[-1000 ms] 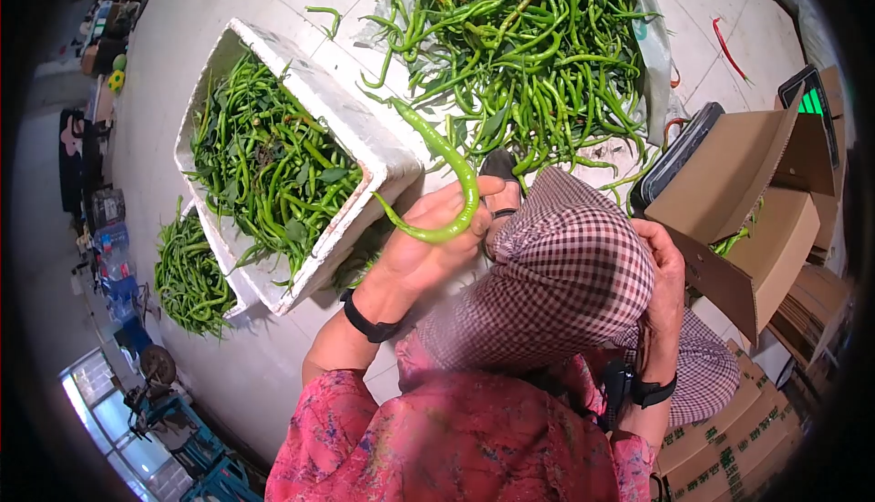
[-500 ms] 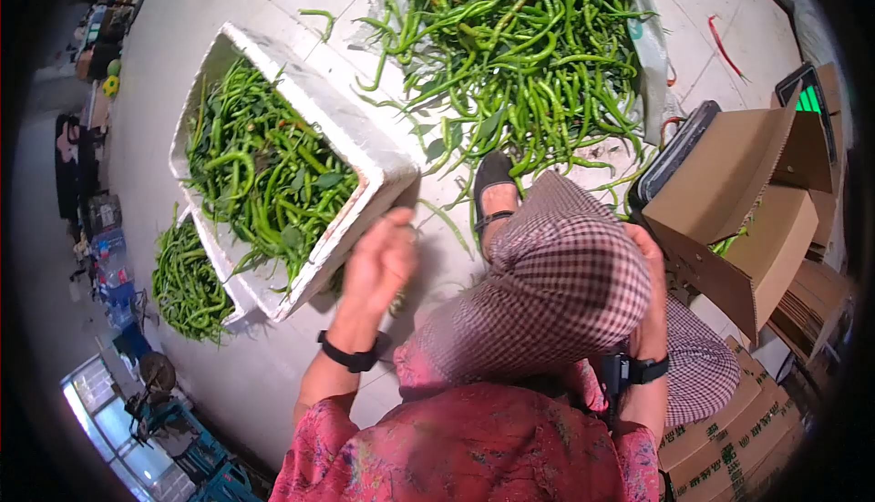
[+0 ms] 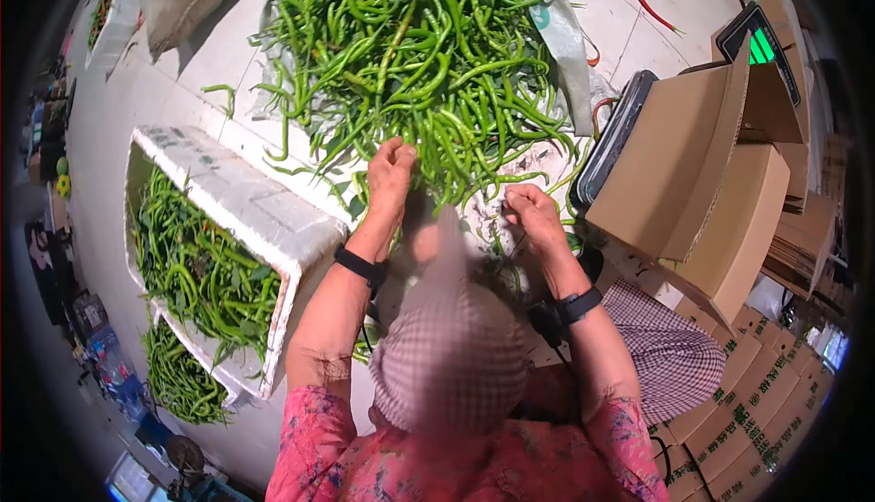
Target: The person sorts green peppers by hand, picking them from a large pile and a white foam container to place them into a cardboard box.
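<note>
A big heap of long green chillies lies on a white sack sheet on the floor ahead of me. My left hand reaches to the heap's near edge, fingers spread down onto the chillies, gripping nothing that I can make out. My right hand hovers just short of the heap with its fingers curled into a fist; I see nothing clearly in it. Both wrists wear black bands. My knee in checked trousers rises between my arms and hides the floor below the hands.
A white foam box with green chillies stands at my left, more chillies beyond it. At right an open cardboard box sits by a black scale and green display. Flat cartons are stacked at lower right.
The curved chilli my left hand held a second ago is gone from it. Both hands have moved forward to the heap; my right hand left my knee. The view swung toward the heap.
</note>
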`<state>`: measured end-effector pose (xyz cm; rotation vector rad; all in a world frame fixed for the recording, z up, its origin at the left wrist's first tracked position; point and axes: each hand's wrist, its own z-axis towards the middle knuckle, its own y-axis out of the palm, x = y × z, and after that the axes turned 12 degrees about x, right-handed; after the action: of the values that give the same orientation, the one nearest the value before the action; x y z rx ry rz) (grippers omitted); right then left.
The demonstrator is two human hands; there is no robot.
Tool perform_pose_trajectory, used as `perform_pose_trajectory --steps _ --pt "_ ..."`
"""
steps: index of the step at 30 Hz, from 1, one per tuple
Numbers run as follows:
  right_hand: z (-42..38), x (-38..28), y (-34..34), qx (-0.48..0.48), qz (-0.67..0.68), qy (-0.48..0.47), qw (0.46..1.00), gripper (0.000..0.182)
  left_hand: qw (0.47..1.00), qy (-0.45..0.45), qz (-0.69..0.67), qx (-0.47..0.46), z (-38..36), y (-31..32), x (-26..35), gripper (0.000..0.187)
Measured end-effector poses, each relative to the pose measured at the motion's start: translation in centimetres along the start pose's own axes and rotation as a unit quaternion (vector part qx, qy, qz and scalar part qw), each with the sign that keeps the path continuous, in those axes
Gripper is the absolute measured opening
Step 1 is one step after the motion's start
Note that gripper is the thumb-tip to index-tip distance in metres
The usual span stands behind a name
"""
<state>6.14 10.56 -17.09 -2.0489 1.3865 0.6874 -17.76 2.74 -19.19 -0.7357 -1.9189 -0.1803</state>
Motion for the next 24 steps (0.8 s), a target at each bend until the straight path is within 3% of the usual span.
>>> perform_pose_trajectory --steps 3,5,6,8,9,10,11,12,13,14,15,16,17,18,20,22,23,24 --pt "3.2 -0.9 1.4 -0.013 0.031 -0.045 0.998 0.020 1.000 0.001 -0.013 0.022 2.0 2.7 -0.6 0.059" --pt "4.7 -2.5 2.8 -0.023 -0.005 -0.105 0.994 0.023 0.983 -0.001 0.175 0.061 3.4 4.4 -0.4 0.072" --pt "6.3 -1.4 3.6 -0.046 0.015 -0.166 0.985 0.027 0.983 -0.002 0.175 0.052 3.9 5.0 -0.3 0.072" --pt "6.3 -2.6 5.4 -0.067 0.081 -0.205 0.973 0.027 0.947 0.032 0.313 0.067 4.9 5.7 -0.7 0.084" --pt "6.7 -2.3 6.1 -0.052 0.057 -0.183 0.980 0.026 0.956 0.008 0.281 0.078 5.6 5.9 -2.5 0.084" --pt "8.5 -0.7 7.4 -0.083 0.125 -0.118 0.982 0.033 0.963 -0.014 0.251 0.095 6.1 6.1 -4.2 0.084" --pt "10.6 1.3 8.6 -0.011 0.014 -0.064 0.998 0.049 0.966 -0.031 0.240 0.087 4.9 6.8 -2.7 0.085" --pt "10.8 1.2 9.3 -0.024 -0.029 -0.061 0.997 0.062 0.969 -0.048 0.229 0.082 3.9 7.3 -1.0 0.086" --pt "9.8 -0.6 9.8 -0.005 -0.109 -0.083 0.991 0.062 0.986 -0.065 0.133 0.079 4.4 7.4 -2.6 0.084" --pt "8.1 -2.9 9.9 0.014 -0.190 -0.103 0.976 0.062 0.985 -0.067 0.137 0.078 3.4 7.7 -1.5 0.084" --pt "7.2 -3.7 9.8 -0.003 -0.152 -0.189 0.970 0.060 0.991 -0.092 0.067 0.074 1.5 8.2 1.1 0.080" --pt "4.9 -6.3 9.2 -0.003 -0.153 -0.182 0.971 0.054 0.991 -0.116 -0.003 0.073 0.4 8.1 3.3 0.076" --pt "2.9 -8.1 8.5 -0.014 -0.129 -0.198 0.971 0.049 0.989 -0.144 -0.046 -0.011 0.5 7.2 4.1 0.066" --pt "1.1 -9.4 7.4 -0.024 -0.105 -0.216 0.970 0.046 0.972 -0.140 -0.173 -0.073 -0.8 6.9 5.1 0.055" --pt "-2.3 -11.4 4.6 -0.032 -0.070 -0.240 0.968 0.045 0.943 -0.097 -0.294 -0.126 -4.7 7.1 8.6 0.047" --pt "-2.3 -10.3 3.3 -0.040 -0.034 -0.265 0.963 0.044 0.957 -0.054 -0.248 -0.141 -4.6 6.9 6.6 0.048" --pt "-0.5 -7.5 3.2 -0.044 -0.061 -0.248 0.966 0.040 0.948 -0.148 -0.235 -0.155 -4.1 6.8 6.0 0.055" --pt "1.2 -5.3 3.1 -0.045 -0.088 -0.233 0.967 0.036 0.933 -0.186 -0.246 -0.188 -2.6 6.7 3.1 0.056"
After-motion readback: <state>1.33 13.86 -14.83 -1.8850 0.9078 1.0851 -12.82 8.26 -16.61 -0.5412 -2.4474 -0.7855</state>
